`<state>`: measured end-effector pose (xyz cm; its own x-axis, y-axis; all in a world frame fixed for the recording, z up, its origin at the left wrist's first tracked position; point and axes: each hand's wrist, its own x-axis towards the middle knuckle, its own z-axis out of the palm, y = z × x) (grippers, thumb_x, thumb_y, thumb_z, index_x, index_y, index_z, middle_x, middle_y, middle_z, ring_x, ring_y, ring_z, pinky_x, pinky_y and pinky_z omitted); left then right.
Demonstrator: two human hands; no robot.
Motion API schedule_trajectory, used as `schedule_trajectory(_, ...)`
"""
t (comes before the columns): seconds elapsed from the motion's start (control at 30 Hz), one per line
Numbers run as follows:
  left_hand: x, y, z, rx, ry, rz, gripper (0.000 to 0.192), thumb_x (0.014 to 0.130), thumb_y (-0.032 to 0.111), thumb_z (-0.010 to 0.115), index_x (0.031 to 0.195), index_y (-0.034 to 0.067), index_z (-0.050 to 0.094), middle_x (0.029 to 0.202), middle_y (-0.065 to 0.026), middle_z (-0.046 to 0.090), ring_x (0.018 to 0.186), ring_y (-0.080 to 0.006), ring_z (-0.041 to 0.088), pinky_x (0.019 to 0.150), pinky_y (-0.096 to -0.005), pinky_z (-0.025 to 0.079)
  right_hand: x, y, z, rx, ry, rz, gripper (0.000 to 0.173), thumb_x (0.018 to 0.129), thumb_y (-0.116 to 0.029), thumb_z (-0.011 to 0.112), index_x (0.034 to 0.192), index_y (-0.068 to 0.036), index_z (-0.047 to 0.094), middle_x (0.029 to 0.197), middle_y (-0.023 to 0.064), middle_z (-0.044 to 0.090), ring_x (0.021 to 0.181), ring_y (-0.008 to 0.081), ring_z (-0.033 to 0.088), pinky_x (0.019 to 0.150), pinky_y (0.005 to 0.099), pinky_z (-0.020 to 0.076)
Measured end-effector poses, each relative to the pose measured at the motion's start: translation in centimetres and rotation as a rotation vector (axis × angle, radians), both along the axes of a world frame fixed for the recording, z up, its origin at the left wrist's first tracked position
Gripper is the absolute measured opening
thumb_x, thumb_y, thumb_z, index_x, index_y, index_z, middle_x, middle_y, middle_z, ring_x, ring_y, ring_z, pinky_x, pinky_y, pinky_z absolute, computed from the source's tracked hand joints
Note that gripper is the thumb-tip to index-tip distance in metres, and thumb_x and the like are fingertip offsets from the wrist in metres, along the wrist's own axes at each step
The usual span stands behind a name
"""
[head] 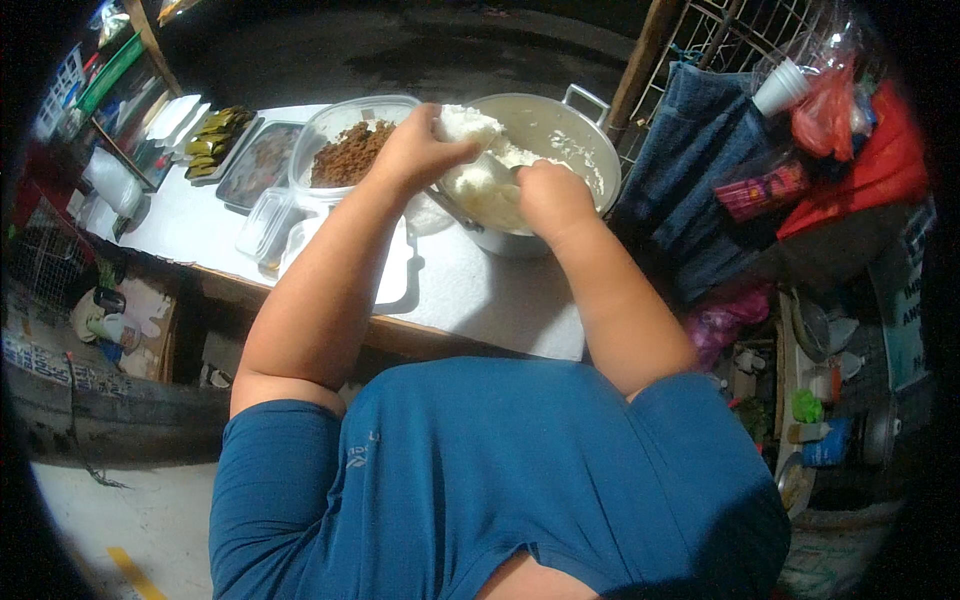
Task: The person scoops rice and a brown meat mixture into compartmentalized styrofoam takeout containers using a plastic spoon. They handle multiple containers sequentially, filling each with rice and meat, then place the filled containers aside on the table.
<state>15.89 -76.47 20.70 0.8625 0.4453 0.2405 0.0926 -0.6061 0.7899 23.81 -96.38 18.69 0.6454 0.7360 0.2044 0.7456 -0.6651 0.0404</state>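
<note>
Over the left rim of a large metal pot (pixel 604 154), my left hand (pixel 420 146) grips a portion of white rice (pixel 469 124). Its wrapping looks like clear plastic, but I cannot tell whether it is a bag or a cup. My right hand (pixel 555 196) is closed around the handle of a serving spoon, mostly hidden by the fingers, whose rice-coated bowl (pixel 480 180) reaches toward the left hand. More white rice lies inside the pot, and grains cling to its inner wall. Left of the pot, a round clear plastic tub (pixel 300 161) holds brown crumbly food (pixel 352 154), partly behind my left forearm.
On the white-covered table (pixel 480 300) are clear plastic lids (pixel 266 225), a white foam box (pixel 394 270), a covered tray (pixel 262 161) and leaf-wrapped bundles (pixel 217 139). Denim cloth (pixel 667 165) and plastic bags (pixel 825 112) hang at the right near a wire grille (pixel 720 45).
</note>
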Motion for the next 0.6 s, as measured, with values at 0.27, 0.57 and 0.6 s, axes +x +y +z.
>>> schedule_trajectory(0.27, -0.5, 0.6, 0.1, 0.018, -0.017, -0.008, 0.089, 0.075, 0.031, 0.090, 0.141, -0.011, 0.046, 0.129, -0.0269, 0.064, 0.113, -0.0301, 0.068, 0.098, -0.0369, 0.054, -1.5, -0.7, 2.3, -0.007, 0.241, 0.056, 0.031, 0.085, -0.018, 0.062, 0.111, -0.013, 0.077, 0.107, 0.0164, 0.074, 0.101, 0.0328, 0.071, 0.089, 0.0427, 0.0552)
schedule_trajectory(0.57, 0.2, 0.9, -0.4, 0.044, -0.044, -0.037, 0.088, 0.076, 0.028, 0.089, 0.143, -0.008, 0.046, 0.132, -0.0268, 0.063, 0.117, -0.0316, 0.066, 0.101, -0.0371, 0.052, 3.2, -4.8, 1.3, 0.293, 0.643, -0.139, 0.034, 0.088, -0.009, 0.056, 0.115, -0.004, 0.076, 0.105, 0.0187, 0.076, 0.096, 0.0279, 0.072, 0.091, 0.0348, 0.0531)
schedule_trajectory(0.6, 0.2, 0.5, -0.2, 0.046, -0.030, -0.030, 0.087, 0.075, 0.028, 0.089, 0.143, -0.007, 0.047, 0.132, -0.0264, 0.063, 0.118, -0.0316, 0.066, 0.101, -0.0372, 0.052, 3.9, -5.2, 1.3, 0.331, 0.658, -0.165, 0.033, 0.088, -0.009, 0.056, 0.114, -0.003, 0.076, 0.105, 0.0191, 0.076, 0.096, 0.0277, 0.072, 0.091, 0.0345, 0.0530)
